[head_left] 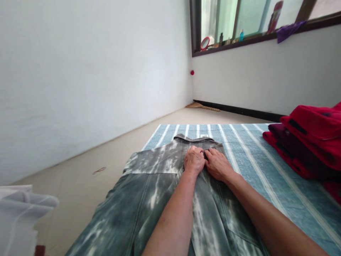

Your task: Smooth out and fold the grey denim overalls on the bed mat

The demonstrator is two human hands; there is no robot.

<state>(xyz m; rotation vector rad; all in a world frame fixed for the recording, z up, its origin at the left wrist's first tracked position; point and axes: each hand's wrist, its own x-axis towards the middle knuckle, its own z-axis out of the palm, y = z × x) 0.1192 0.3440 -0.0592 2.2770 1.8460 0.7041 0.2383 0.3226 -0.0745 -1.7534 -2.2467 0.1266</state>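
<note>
At the near left edge, a white cloth (pixel 18 213) hangs into view in loose folds, with a small reddish-brown patch below it. Beside it, a mottled grey-green jacket (pixel 157 199) fills the lower middle, spread on a blue sheet (pixel 250 142) with white stripes, its collar (pixel 193 138) pointing away from the person. Bare forearms reach across it. Further up, the left hand (pixel 194 160) and the right hand (pixel 217 163) lie side by side on the jacket just below the collar. Each grip is closed on the jacket's fabric, the fingers bent down into it; the fingertips themselves are mostly hidden. Creases run from beneath the hands back toward the person.

To the right, a stack of folded red and maroon clothes (pixel 314 138) rests on the sheet, well apart from the jacket. To the left, a thin brown loop (pixel 99 170) lies on the pale floor (pixel 80 185). Beyond the sheet, a broom (pixel 204 106) lies on the floor near the corner, along a black baseboard (pixel 239 111). A small red object (pixel 192 72) is at the wall corner. Above, the window ledge carries a red-rimmed mirror (pixel 205 43), small bottles (pixel 241 35), a tall red-topped container (pixel 275 17) and a draped purple cloth (pixel 289 32).
</note>
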